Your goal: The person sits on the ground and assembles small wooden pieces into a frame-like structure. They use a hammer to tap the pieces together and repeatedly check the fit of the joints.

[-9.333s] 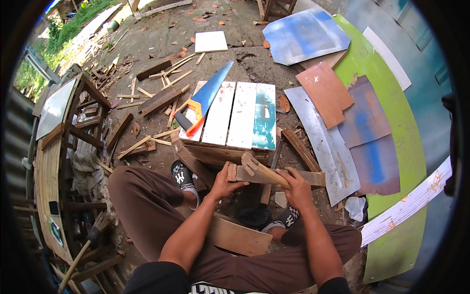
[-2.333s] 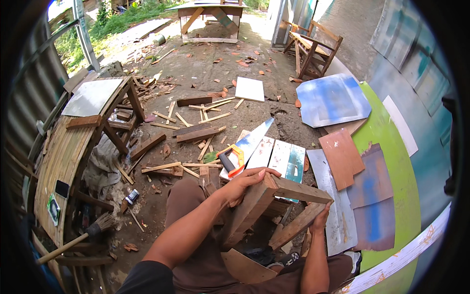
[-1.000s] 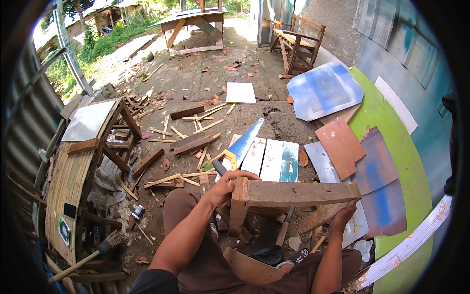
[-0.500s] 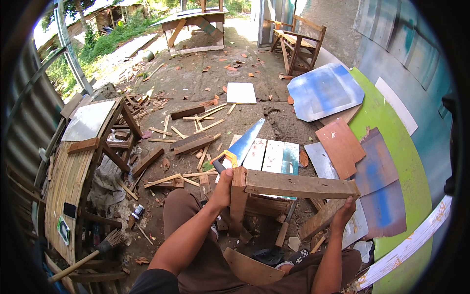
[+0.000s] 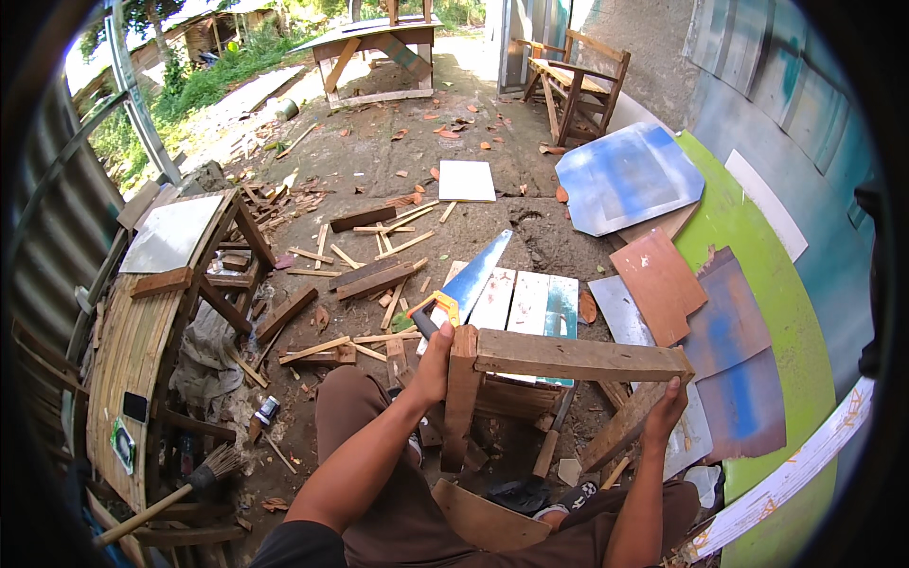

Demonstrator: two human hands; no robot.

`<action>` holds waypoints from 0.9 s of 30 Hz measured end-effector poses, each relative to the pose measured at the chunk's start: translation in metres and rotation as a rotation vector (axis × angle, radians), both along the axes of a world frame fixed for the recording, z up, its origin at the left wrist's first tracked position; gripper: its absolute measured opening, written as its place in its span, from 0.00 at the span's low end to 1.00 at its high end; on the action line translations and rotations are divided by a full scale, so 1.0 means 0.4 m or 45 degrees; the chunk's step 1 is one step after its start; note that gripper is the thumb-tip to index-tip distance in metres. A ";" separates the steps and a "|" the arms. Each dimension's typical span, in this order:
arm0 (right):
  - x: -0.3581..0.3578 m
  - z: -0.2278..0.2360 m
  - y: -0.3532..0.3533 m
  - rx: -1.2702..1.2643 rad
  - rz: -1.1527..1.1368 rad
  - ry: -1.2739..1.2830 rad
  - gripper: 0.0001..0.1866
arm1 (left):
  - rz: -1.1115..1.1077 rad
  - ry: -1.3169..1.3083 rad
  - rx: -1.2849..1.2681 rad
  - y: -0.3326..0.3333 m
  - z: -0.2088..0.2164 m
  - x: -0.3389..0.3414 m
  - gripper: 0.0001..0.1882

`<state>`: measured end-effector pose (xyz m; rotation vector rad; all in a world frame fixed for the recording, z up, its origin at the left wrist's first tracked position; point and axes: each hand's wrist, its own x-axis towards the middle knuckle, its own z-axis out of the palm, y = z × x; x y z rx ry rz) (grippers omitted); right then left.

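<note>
Your left hand (image 5: 437, 352) wrapped round upright post of wooden frame (image 5: 559, 358) | your right hand (image 5: 666, 409) gripping its far leg, fingers prob. curled, partly hidden | frame held over your lap, above handsaw (image 5: 466, 287) & painted slat panel (image 5: 525, 303)

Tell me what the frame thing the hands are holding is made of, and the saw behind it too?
The frame looks like rough, unpainted wood: brown, grainy boards with worn edges. The left hand and the right hand grip its ends. The saw seems to have a shiny grey metal blade and a handle in orange and black, probably plastic.
</note>
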<state>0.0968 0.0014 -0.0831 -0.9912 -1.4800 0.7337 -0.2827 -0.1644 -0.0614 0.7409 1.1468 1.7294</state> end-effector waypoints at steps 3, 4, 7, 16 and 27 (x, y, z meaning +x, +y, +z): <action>0.006 -0.009 0.007 -0.009 0.003 0.000 0.36 | -0.059 -0.027 -0.015 -0.002 0.007 -0.002 0.41; 0.007 -0.013 0.009 -0.007 -0.002 0.006 0.36 | -0.072 0.021 0.046 -0.001 0.008 -0.003 0.41; 0.013 -0.024 0.012 0.012 -0.032 -0.002 0.34 | -0.086 0.080 0.147 0.006 0.006 -0.009 0.40; -0.063 -0.231 0.024 -0.315 -0.131 0.139 0.33 | 0.520 0.347 -0.034 0.048 0.029 0.021 0.24; -0.142 -0.459 -0.169 -1.082 -0.477 0.304 0.47 | -0.138 1.378 0.004 0.095 0.101 0.194 0.63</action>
